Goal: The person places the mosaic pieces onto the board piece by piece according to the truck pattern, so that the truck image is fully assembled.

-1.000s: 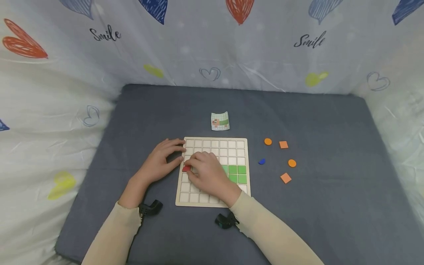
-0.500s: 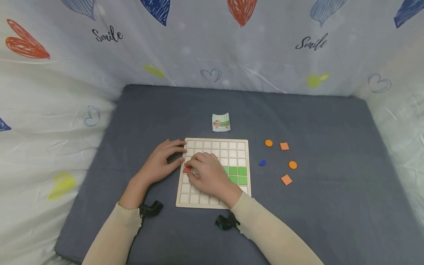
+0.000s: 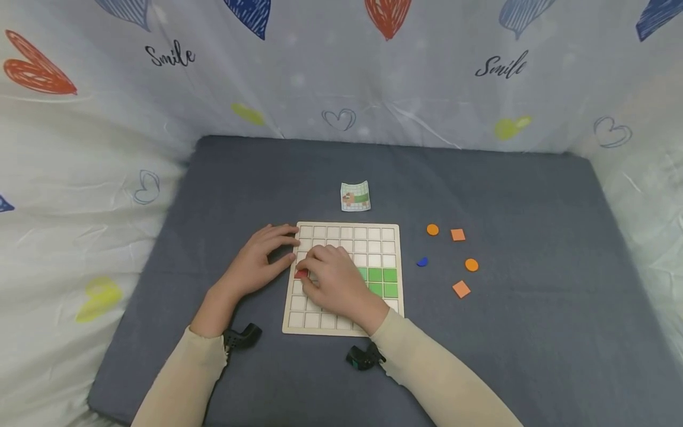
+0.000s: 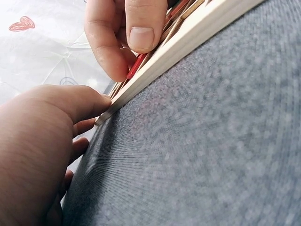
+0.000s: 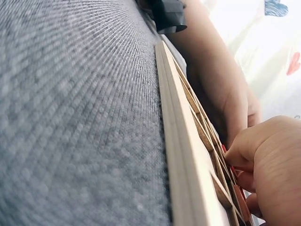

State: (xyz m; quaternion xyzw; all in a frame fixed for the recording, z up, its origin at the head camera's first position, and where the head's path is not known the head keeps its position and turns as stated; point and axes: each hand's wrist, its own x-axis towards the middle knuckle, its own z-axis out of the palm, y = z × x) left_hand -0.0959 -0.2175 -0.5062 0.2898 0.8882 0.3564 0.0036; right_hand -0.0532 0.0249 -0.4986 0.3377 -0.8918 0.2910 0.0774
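Right hand [image 3: 337,281] pinches red piece [image 3: 300,274]; left hand [image 3: 260,255], unclenched, touches board [image 3: 312,321]; uneven pressure could tilt the piece

The left hand [image 3: 261,259] lies at the left edge of the grid board [image 3: 373,245], palm down, fingers [image 3: 280,240] spread, thumb tip touching the rim. The right hand [image 3: 336,281] arches over the board, thumb and forefinger pinched together near its left edge. The left forearm [image 3: 178,379] slants in from the board's near left, the right forearm [image 3: 443,370] from its near right.
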